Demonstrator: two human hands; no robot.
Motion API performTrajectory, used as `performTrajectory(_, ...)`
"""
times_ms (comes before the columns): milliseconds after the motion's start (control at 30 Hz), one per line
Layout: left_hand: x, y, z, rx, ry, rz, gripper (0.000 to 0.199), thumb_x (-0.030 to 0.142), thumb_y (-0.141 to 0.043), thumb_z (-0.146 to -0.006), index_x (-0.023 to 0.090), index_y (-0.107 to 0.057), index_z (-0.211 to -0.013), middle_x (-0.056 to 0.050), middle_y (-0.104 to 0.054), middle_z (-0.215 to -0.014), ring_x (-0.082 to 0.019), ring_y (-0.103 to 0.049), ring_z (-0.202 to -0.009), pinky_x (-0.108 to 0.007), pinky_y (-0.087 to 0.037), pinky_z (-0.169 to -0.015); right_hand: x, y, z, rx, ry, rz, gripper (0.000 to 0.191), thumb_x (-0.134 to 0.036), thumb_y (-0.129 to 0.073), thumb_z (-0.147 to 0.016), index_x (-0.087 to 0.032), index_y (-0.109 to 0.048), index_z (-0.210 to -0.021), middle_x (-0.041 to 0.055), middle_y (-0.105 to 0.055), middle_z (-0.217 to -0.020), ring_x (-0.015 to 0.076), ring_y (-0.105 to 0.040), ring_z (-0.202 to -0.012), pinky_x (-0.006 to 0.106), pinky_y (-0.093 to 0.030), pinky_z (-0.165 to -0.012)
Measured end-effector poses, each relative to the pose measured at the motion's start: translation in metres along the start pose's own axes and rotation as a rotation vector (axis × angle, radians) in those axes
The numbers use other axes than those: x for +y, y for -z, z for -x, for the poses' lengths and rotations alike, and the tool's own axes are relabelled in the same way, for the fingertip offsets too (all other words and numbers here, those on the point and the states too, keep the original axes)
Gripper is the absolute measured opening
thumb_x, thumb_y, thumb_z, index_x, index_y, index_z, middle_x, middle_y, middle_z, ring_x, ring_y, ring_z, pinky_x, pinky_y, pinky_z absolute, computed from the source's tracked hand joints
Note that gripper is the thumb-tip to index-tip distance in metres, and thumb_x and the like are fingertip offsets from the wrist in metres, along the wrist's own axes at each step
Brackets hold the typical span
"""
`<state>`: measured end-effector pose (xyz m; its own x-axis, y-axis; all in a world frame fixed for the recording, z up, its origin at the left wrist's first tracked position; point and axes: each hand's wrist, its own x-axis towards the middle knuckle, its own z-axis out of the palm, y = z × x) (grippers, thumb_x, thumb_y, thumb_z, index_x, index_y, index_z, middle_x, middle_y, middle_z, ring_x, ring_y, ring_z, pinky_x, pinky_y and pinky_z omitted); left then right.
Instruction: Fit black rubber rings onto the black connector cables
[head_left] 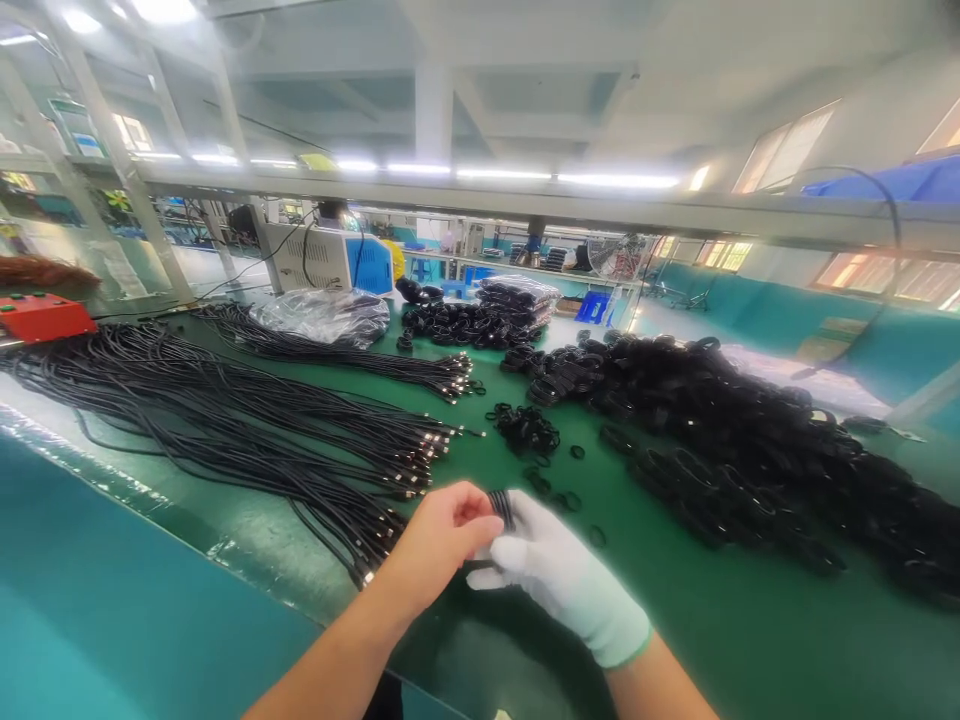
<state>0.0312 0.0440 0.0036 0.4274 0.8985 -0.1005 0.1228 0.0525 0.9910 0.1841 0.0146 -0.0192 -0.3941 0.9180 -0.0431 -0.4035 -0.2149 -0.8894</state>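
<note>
A small coil of black cable wraps around the fingers of my right hand, which wears a white glove. My bare left hand meets it from the left, thumb and fingers pinched at the coil's near side. Part of the coil is hidden behind the fingers. Left of my hands, long black cables lie in bundles, their metal connector ends pointing towards me and to the right. Just beyond my hands is a small pile of black rings, with several loose ones around it.
A large heap of coiled black cables covers the right of the green table. Farther back are more coils, a clear plastic bag and a white-and-blue machine. A red box stands far left.
</note>
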Motion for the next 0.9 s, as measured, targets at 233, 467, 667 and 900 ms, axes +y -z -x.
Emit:
performTrajectory(233, -0.006, -0.002, -0.003, -0.092, 0.013, 0.208, 0.011, 0.021, -0.055, -0.074, 0.015, -0.048, -0.068, 0.006, -0.044, -0.055, -0.006, -0.038, -0.05, -0.019, -0.031, -0.051, 0.008, 0.0, -0.002, -0.036, -0.008, -0.087, 0.036, -0.023, -0.071, -0.075, -0.017, -0.05, -0.104, 0.0054, -0.056, -0.102, 0.0194, -0.059, -0.095, 0.045, -0.05, -0.082)
performTrajectory(467, -0.003, 0.007, -0.004, 0.227, -0.344, -0.533, 0.032, 0.005, -0.047, -0.073, 0.022, -0.06, -0.096, 0.0, -0.058, -0.091, -0.012, -0.055, -0.073, -0.024, -0.043, -0.069, 0.002, -0.003, -0.001, 0.024, -0.071, 0.025, 0.044, -0.019, -0.072, -0.071, -0.017, -0.052, -0.11, 0.009, -0.054, -0.112, 0.0254, -0.058, -0.102, 0.044, -0.053, -0.08)
performTrajectory(667, -0.017, 0.001, -0.011, 0.253, -0.562, -0.649, 0.032, -0.002, -0.046, -0.073, 0.02, -0.066, -0.085, 0.0, -0.061, -0.082, -0.012, -0.058, -0.074, -0.022, -0.044, -0.07, 0.004, -0.004, 0.0, -0.01, -0.033, 0.015, 0.051, -0.015, -0.071, -0.071, -0.018, -0.051, -0.117, 0.0093, -0.056, -0.113, 0.0271, -0.059, -0.103, 0.043, -0.053, -0.08)
performTrajectory(900, -0.011, 0.006, -0.028, 0.239, -0.406, -0.538, 0.026, 0.001, -0.051, -0.069, 0.019, -0.067, -0.079, 0.001, -0.061, -0.075, -0.013, -0.056, -0.07, -0.024, -0.045, -0.067, 0.014, 0.007, -0.005, -0.043, -0.024, -0.148, 0.039, -0.022, -0.065, -0.08, -0.017, -0.053, -0.117, 0.008, -0.057, -0.108, 0.0204, -0.064, -0.091, 0.036, -0.054, -0.077)
